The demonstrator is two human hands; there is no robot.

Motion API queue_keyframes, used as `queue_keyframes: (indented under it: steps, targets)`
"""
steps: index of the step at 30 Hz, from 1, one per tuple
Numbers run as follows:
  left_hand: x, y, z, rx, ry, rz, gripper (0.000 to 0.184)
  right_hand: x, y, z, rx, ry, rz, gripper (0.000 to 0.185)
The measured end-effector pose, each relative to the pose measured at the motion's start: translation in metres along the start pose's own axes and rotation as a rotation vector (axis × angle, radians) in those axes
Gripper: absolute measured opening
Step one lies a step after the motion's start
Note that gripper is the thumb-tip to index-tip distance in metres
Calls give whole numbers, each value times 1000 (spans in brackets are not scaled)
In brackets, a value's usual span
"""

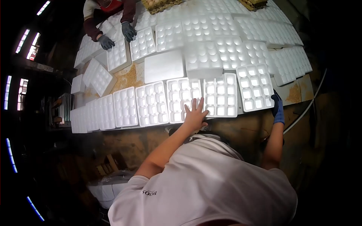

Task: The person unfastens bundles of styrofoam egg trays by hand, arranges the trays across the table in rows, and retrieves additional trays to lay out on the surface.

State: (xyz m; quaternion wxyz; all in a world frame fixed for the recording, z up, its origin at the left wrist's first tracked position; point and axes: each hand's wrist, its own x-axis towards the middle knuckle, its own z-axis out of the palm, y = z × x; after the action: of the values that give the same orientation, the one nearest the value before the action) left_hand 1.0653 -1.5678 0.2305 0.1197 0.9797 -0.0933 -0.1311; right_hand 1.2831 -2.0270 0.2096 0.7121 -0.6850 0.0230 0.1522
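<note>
My bare left hand (195, 115) has its fingers spread over the near edge of a white foam tray (183, 100) with square pockets. Right beside it lies another such tray (220, 95). My right hand (278, 108), in a blue and dark glove, is at the lower right corner of a slightly turned tray (255, 87); its fingers are curled there and partly hidden, so its hold on the tray is unclear. More white trays (151, 103) stand in a row to the left along the table's front edge.
A co-worker's gloved hands (128, 31) touch trays at the far left. An upside-down white tray (164, 66) lies mid-table. Brown egg cartons (160, 5) stand at the back. Yellowish crumbs (129, 78) cover parts of the table (304, 89). A pale hose (316, 94) hangs at the right.
</note>
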Motion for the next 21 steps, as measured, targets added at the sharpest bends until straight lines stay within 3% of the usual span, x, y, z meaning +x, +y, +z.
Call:
queue_keyframes:
  steps: [2, 6, 10, 13, 14, 15, 17, 20, 21]
  targets:
    - [-2, 2, 6, 5, 42, 36, 51, 9, 7, -10, -42, 13, -14, 64]
    - [-8, 3, 19, -52, 100, 34, 41, -4, 11, -12, 44, 42, -44, 65]
    - [-8, 10, 13, -85, 37, 39, 39, -39, -16, -4, 410, -12, 22, 71]
    - [-7, 14, 9, -110, -42, -3, 37, -52, -38, 36, 431, -181, 151, 70]
    - [-8, 12, 14, -63, 61, 26, 37, -48, -27, 47, 386, -229, 212, 69]
    - [-10, 15, 15, -54, 32, 24, 36, -45, -22, 63, 333, -273, 235, 67]
    - [-5, 17, 8, -26, -15, 35, 33, -34, -16, 108, 224, -357, 179, 62]
    - [-12, 15, 25, -5, 92, 46, 31, -32, -15, 144, 75, -380, -3, 60]
    - [-12, 17, 24, -5, 106, 45, 31, -33, -29, 150, 153, -433, 61, 61]
